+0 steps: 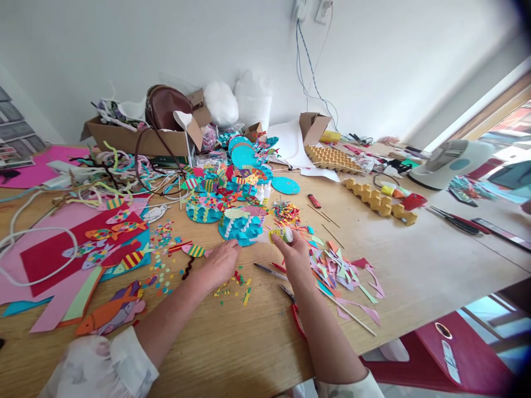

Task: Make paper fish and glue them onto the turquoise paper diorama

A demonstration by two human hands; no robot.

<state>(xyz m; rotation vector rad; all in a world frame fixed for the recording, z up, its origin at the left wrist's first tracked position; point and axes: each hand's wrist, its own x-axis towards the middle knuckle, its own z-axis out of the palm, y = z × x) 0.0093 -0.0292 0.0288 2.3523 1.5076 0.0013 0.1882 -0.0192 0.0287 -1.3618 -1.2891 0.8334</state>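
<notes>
My right hand (295, 255) grips a small glue bottle (279, 235) with a yellow label. The bottle lies on its side in the air, its clear end toward the blue base. My left hand (222, 260) is closed at the front edge of the blue egg-carton base (237, 232); its fingertips are partly hidden, and I cannot make out what they hold. Two paper fish (245, 212) and twisted pale strips stand on that base. Just left of my left hand lies a striped paper fish (194, 251), with a dark pipe cleaner (187, 269) below it.
Paper scraps (340, 268), wooden sticks (348, 315) and red-handled pliers (296, 318) lie around my right arm. More paper fish rest on coloured sheets (45, 265) at left. Egg cartons (373, 199), a cutter (314, 201), scissors (454, 221) and a fan (448, 160) are farther right.
</notes>
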